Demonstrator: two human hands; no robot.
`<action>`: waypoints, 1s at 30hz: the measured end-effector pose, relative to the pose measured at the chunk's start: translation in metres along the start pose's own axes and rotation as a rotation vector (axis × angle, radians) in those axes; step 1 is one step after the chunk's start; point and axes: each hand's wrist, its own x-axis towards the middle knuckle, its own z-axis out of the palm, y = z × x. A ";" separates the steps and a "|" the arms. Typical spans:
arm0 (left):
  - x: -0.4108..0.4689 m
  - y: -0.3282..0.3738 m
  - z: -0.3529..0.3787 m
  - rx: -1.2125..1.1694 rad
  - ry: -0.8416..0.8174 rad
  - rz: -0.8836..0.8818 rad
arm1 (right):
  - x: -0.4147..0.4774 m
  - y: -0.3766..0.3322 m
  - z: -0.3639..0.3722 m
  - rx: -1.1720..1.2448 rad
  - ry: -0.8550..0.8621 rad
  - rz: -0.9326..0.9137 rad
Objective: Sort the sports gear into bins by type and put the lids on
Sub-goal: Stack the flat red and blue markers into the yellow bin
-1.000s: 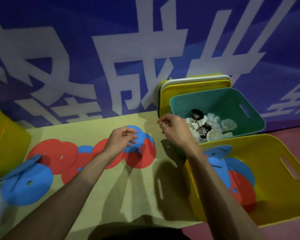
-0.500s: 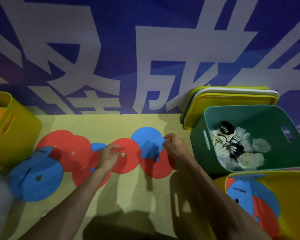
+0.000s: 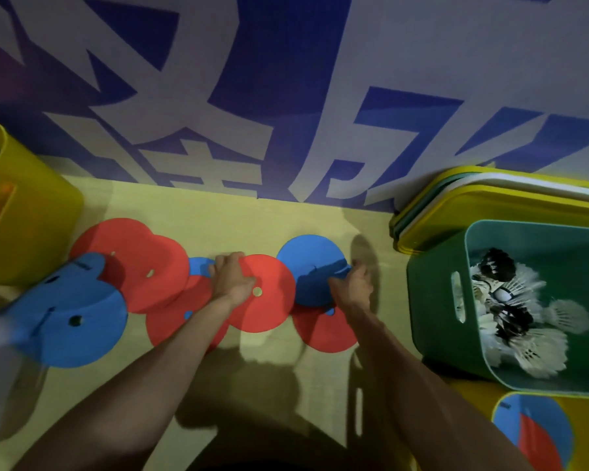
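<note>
Setting: blue banner (image 3: 286, 79) with large white characters along the back; tan floor mat (image 3: 269, 368) below it.

Discs on mat: a row of flat red and blue discs, overlapping one another, each with a small hole.
- Blue disc, far left (image 3: 72, 321), overlapping a second blue one behind it.
- Two red discs (image 3: 133, 263) behind and right of these.
- Red disc, centre (image 3: 266, 300), lying over a lower red disc (image 3: 174, 321) and a small visible part of a blue one.
- Blue disc, right of centre (image 3: 310, 266), lying over another red disc (image 3: 323, 331).

Hands:
- Left hand (image 3: 232, 277): palm down on the left edge of the centre red disc, fingers curled over its rim; grasping it.
- Right hand (image 3: 352, 283): fingers closed on the right edge of the right-hand blue disc.

Bins:
- Green bin (image 3: 436, 300), right, holding white and black shuttlecocks (image 3: 517, 311).
- Stack of lids (image 3: 456, 205), yellow, white and green, leaning behind the green bin.
- Yellow bin, bottom right (image 3: 585, 433), holding blue and red discs.
- Yellow bin, far left (image 3: 28, 212), with something orange inside.
</note>
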 end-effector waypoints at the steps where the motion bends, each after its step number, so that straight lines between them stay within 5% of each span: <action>1: 0.000 0.001 0.002 0.017 0.003 -0.008 | 0.001 -0.001 0.002 0.031 0.007 0.018; 6: -0.009 0.002 0.011 0.114 -0.005 -0.047 | 0.006 0.001 0.005 0.102 0.023 0.047; 14: -0.008 -0.010 0.010 -0.073 -0.053 -0.055 | 0.001 -0.005 0.001 0.278 0.116 -0.036; 24: -0.031 0.007 -0.052 -0.105 -0.321 0.150 | -0.026 -0.011 -0.028 0.104 0.078 -0.310; 30: -0.078 0.039 -0.067 -0.010 -0.201 0.293 | -0.062 -0.018 -0.055 0.101 0.102 -0.448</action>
